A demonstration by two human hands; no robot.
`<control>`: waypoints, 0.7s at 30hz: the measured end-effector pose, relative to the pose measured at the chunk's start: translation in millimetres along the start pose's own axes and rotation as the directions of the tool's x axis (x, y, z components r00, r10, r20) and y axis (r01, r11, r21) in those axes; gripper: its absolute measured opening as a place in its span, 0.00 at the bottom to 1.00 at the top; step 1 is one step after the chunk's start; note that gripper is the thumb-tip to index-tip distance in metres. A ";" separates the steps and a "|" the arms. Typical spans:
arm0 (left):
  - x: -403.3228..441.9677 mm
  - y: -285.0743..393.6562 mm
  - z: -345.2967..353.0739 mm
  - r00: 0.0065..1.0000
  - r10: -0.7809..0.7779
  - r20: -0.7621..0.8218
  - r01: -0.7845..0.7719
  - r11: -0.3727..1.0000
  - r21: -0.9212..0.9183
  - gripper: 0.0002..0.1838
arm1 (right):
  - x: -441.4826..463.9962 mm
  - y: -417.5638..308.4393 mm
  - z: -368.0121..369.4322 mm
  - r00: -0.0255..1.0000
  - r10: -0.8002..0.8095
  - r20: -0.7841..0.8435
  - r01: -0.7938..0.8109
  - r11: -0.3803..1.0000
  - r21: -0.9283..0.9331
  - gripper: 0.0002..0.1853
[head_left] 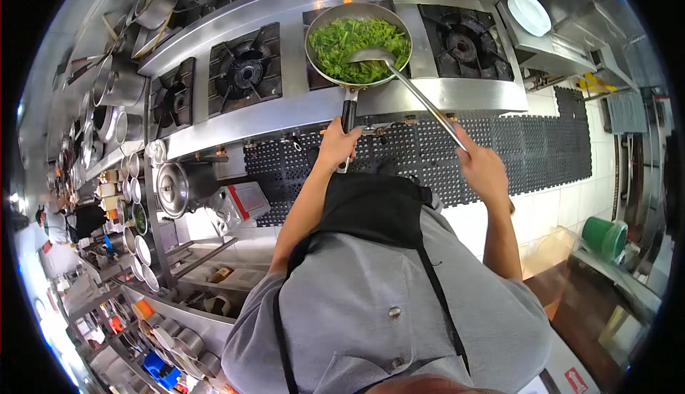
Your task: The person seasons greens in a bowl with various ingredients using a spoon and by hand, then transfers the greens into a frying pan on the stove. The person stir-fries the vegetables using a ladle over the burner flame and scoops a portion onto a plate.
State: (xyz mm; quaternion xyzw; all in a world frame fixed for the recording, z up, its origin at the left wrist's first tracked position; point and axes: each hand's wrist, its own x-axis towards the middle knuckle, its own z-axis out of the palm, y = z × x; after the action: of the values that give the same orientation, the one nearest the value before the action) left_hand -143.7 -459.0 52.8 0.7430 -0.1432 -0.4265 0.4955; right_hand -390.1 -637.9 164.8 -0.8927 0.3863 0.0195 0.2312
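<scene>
A frying pan (345, 86) full of chopped leafy greens (349, 41) sits over a burner of the stove, with orange flames showing behind its far rim. My left hand (338, 144) is closed around the pan's black handle (348, 112). In my right hand (483, 167) is the long metal handle of a ladle (421, 98), fingers wrapped round its end. The ladle's bowl rests on the greens, toward the right side of the pan. Part of the burner is hidden beneath the pan.
Other burners (246, 73) lie left of the pan, and another burner (462, 46) is on its right. White plates (529, 13) stand on the right-hand counter. A lidded pot (175, 188) is at the left. Black rubber matting (528, 144) covers the floor before the stove.
</scene>
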 end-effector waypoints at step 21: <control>17.7 7.9 -5.3 0.998 -0.033 0.050 0.041 0.987 -0.156 0.13 | 52.5 0.9 98.6 0.993 -0.029 -0.116 0.027 0.999 -0.021 0.30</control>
State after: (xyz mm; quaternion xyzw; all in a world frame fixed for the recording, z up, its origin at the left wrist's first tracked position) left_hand -127.4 -470.7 51.6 0.6939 -0.1070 -0.4631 0.5409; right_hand -339.7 -632.0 65.3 -0.8997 0.3866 -0.0322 0.2000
